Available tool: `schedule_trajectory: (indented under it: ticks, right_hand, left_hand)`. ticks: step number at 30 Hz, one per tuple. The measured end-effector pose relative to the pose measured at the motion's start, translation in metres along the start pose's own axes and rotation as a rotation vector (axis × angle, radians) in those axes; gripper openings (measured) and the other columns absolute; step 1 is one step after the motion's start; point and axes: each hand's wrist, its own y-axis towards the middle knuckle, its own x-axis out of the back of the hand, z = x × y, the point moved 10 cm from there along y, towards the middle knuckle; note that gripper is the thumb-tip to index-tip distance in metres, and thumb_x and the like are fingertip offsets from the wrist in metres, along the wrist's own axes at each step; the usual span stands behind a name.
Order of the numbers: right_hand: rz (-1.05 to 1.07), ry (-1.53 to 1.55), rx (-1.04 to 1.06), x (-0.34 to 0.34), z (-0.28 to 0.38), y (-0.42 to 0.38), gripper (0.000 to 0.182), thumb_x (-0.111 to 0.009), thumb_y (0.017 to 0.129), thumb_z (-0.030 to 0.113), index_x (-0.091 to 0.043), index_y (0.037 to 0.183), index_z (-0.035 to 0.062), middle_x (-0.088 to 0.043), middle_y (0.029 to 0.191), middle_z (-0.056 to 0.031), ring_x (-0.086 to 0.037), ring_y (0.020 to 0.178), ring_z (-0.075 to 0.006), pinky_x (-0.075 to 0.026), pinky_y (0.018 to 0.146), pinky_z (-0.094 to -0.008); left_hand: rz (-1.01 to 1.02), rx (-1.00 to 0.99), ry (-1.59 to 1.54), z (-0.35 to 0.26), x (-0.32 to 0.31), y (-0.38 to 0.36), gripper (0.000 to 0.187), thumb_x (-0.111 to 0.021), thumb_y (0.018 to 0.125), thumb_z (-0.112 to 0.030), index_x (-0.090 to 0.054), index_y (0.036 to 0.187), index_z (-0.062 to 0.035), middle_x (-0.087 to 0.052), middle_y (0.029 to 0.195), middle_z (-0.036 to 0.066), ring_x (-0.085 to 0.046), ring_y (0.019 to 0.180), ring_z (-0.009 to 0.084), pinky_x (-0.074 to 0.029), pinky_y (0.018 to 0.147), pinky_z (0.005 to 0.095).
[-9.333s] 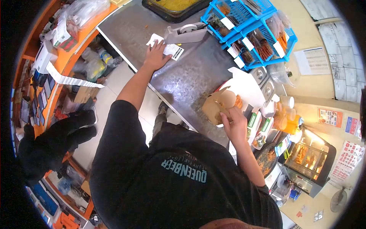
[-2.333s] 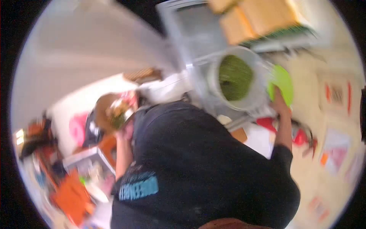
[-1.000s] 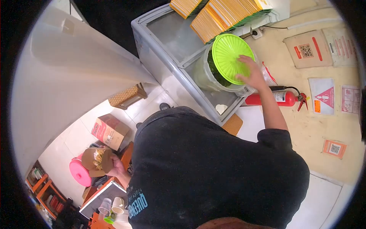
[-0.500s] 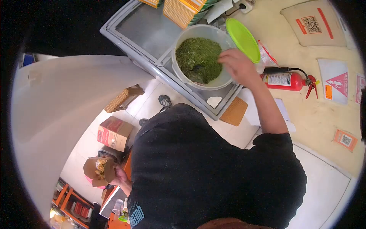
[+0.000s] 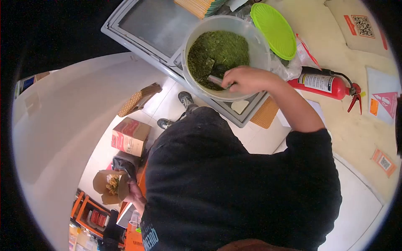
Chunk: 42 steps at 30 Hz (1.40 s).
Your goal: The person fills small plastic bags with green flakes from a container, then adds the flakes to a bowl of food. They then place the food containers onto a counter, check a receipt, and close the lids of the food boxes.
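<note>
My right hand (image 5: 247,79) is closed on the short grey handle (image 5: 215,80) of a utensil, perhaps a spoon or scoop; its other end is sunk in chopped green herbs (image 5: 226,46). These herbs lie in a large translucent plastic bucket (image 5: 259,48), and the hand reaches over its near right rim. Out to the left, my left hand (image 5: 135,194) holds an open cardboard takeaway box (image 5: 121,186) with food (image 5: 112,184) inside, yellowish and white. The fingers under the box are partly hidden.
Under the bucket is a glass-topped chest freezer (image 5: 150,25). A green lid (image 5: 274,31) leans behind, beside a red fire extinguisher (image 5: 322,85) by the wall. On the floor stand a cardboard carton (image 5: 130,136), a woven stool (image 5: 139,100) and a dark bin (image 5: 125,163).
My right hand has gone from the bucket's right rim down into it and taken hold of the utensil handle. My left hand still holds the box. The view has shifted slightly.
</note>
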Motion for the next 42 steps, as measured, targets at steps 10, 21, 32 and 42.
schedule_trajectory:
  ticks: [10,21,32,42]
  right_hand:
    - [-0.578,0.379,-0.136,0.104,-0.031,-0.069,0.02,-0.076,0.088,0.008,-0.062,0.102,0.0048,-0.068,0.09,-0.0009,-0.062,0.085,-0.0079,-0.048,0.081,-0.0248]
    - [-0.821,0.972,-0.087,0.123,-0.035,-0.112,0.02,-0.065,0.096,0.01,-0.06,0.115,0.0104,-0.063,0.103,0.0016,-0.061,0.089,-0.0099,-0.049,0.082,-0.0265]
    - [-1.138,-0.489,-0.624,0.173,-0.111,-0.243,0.05,-0.078,0.081,0.019,-0.061,0.127,0.0068,-0.064,0.125,-0.0186,-0.064,0.113,-0.0345,-0.052,0.094,-0.0394]
    - [-1.106,-0.525,-0.434,0.15,-0.099,-0.139,0.035,-0.073,0.087,0.02,-0.061,0.114,0.0013,-0.067,0.113,-0.0241,-0.065,0.104,-0.0424,-0.052,0.091,-0.0471]
  left_hand:
    - [0.121,0.044,-0.116,0.033,-0.031,0.021,0.067,-0.06,0.097,-0.028,-0.034,0.15,0.0041,-0.048,0.148,0.022,-0.05,0.132,0.0363,-0.049,0.105,0.0455]
    - [0.197,0.13,-0.128,0.046,-0.059,0.013,0.06,-0.061,0.094,-0.028,-0.047,0.142,0.006,-0.057,0.139,0.021,-0.055,0.128,0.0327,-0.046,0.109,0.0451]
    - [0.107,0.029,-0.168,0.036,0.01,0.019,0.063,-0.059,0.096,-0.031,-0.042,0.146,0.0034,-0.052,0.143,0.021,-0.052,0.131,0.0354,-0.05,0.101,0.0451]
    - [0.101,-0.007,-0.189,0.035,0.028,0.018,0.066,-0.058,0.097,-0.034,-0.037,0.15,0.001,-0.048,0.147,0.02,-0.05,0.133,0.0378,-0.055,0.094,0.045]
